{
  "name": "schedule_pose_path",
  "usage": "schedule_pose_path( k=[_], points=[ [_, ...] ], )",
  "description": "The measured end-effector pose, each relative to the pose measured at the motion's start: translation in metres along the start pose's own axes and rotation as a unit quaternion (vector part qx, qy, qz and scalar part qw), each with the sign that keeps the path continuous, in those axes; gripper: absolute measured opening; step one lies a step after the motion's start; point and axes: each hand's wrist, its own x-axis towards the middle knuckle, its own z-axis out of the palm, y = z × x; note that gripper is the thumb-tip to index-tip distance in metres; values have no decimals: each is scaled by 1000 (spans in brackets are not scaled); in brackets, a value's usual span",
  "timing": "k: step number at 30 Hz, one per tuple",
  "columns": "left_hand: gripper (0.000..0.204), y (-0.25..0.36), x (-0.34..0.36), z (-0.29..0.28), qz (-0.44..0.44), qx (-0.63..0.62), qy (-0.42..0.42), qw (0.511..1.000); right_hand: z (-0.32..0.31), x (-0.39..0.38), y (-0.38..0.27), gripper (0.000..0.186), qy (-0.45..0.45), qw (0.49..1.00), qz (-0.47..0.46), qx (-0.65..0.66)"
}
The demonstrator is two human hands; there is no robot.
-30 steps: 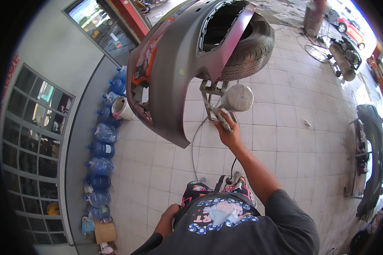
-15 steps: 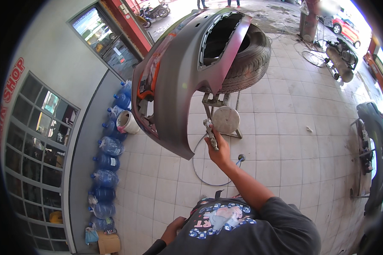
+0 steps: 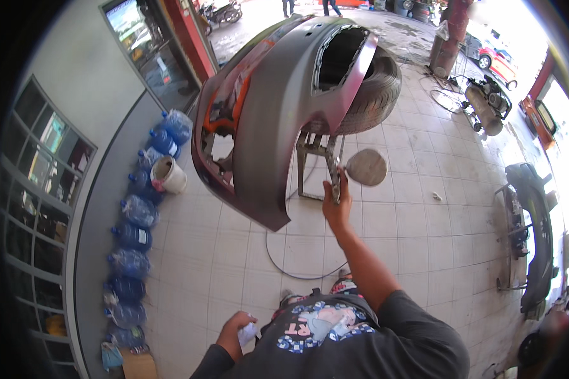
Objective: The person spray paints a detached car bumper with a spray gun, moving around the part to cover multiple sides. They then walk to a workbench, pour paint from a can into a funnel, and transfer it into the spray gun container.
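Observation:
In front of me, my right hand (image 3: 339, 211) is closed round a paint spray gun (image 3: 336, 183). A round greyish cup (image 3: 368, 167) sits at the gun's right side. Left of the gun and apart from it stands a grey car bumper (image 3: 265, 120), with reddish paint at its edges and an orange area inside. My left hand (image 3: 239, 323) is low, by my shirt, with its fingers closed on a crumpled white cloth or paper (image 3: 247, 333); I cannot tell which.
A metal stand (image 3: 313, 165) and a large tyre (image 3: 376, 95) are under and behind the bumper. Along the left wall run several blue water bottles (image 3: 133, 238) and a white bucket (image 3: 171, 175). A hose (image 3: 273, 256) crosses the tiles. At right are a compressor (image 3: 485, 108) and another bumper (image 3: 537, 234).
My right hand has moved the spray gun up and to the right, away from the bumper's lower edge. My left hand has come up, and the white piece in it now shows.

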Motion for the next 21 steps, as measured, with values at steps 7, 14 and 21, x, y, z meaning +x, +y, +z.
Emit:
schedule_pose_path(
  k=[7,14,21],
  points=[
    [36,24,-37,18,-71,-115,21,991,-55,53,64,53,-219,971,45,79],
    [34,40,-48,104,-24,-58,-15,998,-103,19,119,39,-433,894,-114,21],
    [38,115,-77,120,-13,-47,12,999,-117,2,157,36,-634,749,-174,-83]
  ],
)
